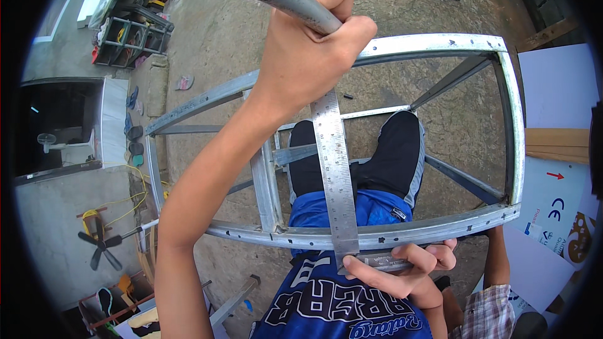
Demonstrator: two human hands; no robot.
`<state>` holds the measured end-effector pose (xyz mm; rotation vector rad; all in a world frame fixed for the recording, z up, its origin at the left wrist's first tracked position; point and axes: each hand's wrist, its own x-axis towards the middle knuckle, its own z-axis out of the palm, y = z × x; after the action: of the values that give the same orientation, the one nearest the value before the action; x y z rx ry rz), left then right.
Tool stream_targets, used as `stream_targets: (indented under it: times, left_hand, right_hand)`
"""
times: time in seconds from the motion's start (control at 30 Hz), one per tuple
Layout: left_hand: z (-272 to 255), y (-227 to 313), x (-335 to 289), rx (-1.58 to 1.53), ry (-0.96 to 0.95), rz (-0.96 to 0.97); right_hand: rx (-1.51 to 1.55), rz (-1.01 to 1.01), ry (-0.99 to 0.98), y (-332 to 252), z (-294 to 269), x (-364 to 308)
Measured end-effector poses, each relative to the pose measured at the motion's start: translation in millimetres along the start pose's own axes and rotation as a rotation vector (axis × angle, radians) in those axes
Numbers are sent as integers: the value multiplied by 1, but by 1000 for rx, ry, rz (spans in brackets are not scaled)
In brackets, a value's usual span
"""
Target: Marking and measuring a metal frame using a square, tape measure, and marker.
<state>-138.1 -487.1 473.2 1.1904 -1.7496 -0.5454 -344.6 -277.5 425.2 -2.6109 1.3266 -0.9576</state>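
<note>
A metal frame of square tubes (pixel 440 226) stands in front of my body, with small dark marks along its rails. Across its near rail lies the steel blade of a combination square (pixel 336 169), reaching toward the far rail. My right hand (pixel 402 270) is closed around the square's dark stock, which sits at the near rail's outer side. My left hand (pixel 314 50) grips a thick grey marker (pixel 292 3) above the far rail; its lower end is hidden by the hand. The blade's far end passes beneath that hand.
My legs (pixel 396 157) show through the frame. Beside my right arm, another person's plaid sleeve (pixel 487 314) and forearm appear. White boards (pixel 559 88) stand at right. A black fan (pixel 100 248) and yellow cord are at left, near a rack of tools (pixel 135 41). Slippers (pixel 184 82) lie farther off.
</note>
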Motion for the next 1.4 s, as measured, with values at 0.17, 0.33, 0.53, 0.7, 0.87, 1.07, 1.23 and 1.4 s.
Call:
stream_targets:
  times: [0.17, 0.33, 0.53, 0.7, 0.87, 1.07, 1.23, 1.4]
  left_hand:
    - [0, 0, 0, -7, 6, -12]
    - [-13, 3, 2, -485, 19, -332]
    - [-46, 13, -14, -257, 15, -281]
    - [-92, 15, -37, -77, 39, -180]
    - [-112, 4, -51, -45, 57, -141]
    - [-107, -8, -52, -57, -14, -99]
    - [-105, -10, -50, 4, -55, -88]
    - [-83, -12, -41, -227, 27, -135]
  right_hand:
    - [-11, 14, 41, -1, 1, 1]
    - [-50, -15, -35, -3, -3, 0]
    - [-42, -55, 14, -19, 4, 4]
    - [-28, -71, 112, -42, 18, 10]
    - [-9, -38, 140, -69, 34, 15]
    - [96, 64, 127, -95, 46, 19]
    - [51, 90, 123, -99, 42, 24]
    - [126, 72, 80, -94, 38, 26]
